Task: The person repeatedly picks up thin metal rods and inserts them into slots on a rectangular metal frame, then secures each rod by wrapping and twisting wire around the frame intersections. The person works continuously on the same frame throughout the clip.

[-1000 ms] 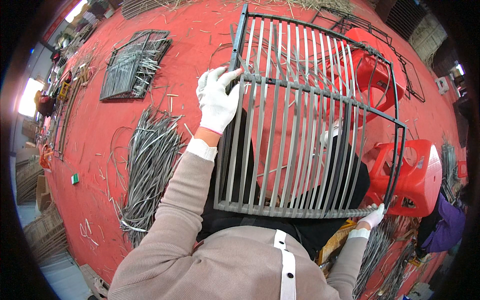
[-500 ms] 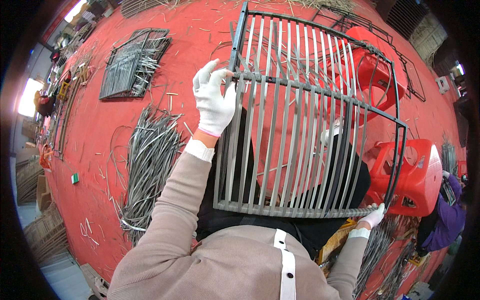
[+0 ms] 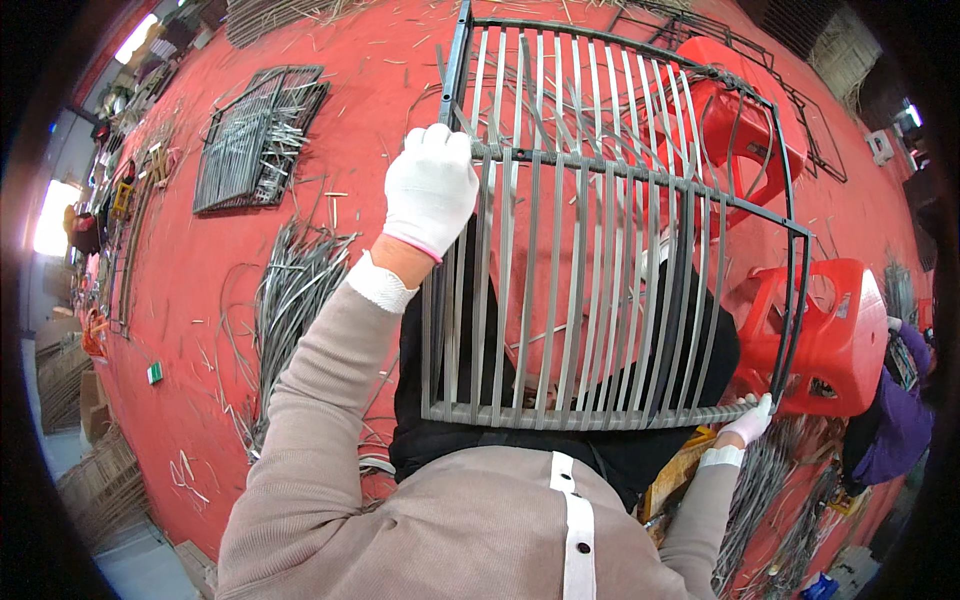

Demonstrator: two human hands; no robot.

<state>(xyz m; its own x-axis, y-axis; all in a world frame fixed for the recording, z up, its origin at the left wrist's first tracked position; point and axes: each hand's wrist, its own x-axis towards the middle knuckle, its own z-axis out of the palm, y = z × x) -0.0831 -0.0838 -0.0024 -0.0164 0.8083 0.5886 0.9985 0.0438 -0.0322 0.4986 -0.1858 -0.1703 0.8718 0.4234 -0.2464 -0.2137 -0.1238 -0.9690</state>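
A dark metal chair-like frame (image 3: 640,172), strung with long parallel grey plastic strips (image 3: 545,290), lies across my lap. My left hand (image 3: 430,190), in a white glove, is closed around the frame's left side where the wrapped crossbar meets it; its fingertips are hidden. At the near right corner, my right hand (image 3: 752,420), also gloved, grips the wrapped near bar of the frame with thumb and fingers. The strips run from the near bar up over the crossbar, and thinner ones continue towards the far bar.
Two red plastic stools (image 3: 820,335) stand to the right on the red floor. Grey strip bundles (image 3: 300,300) lie left, beside another strung panel (image 3: 255,140). Bare metal frames (image 3: 815,130) rest at far right. A person in purple (image 3: 900,420) sits at the right edge.
My left hand has turned and its fingers, spread before, have closed over the frame's left side. The frame has shifted slightly left in view. My right hand stays on the near right corner.
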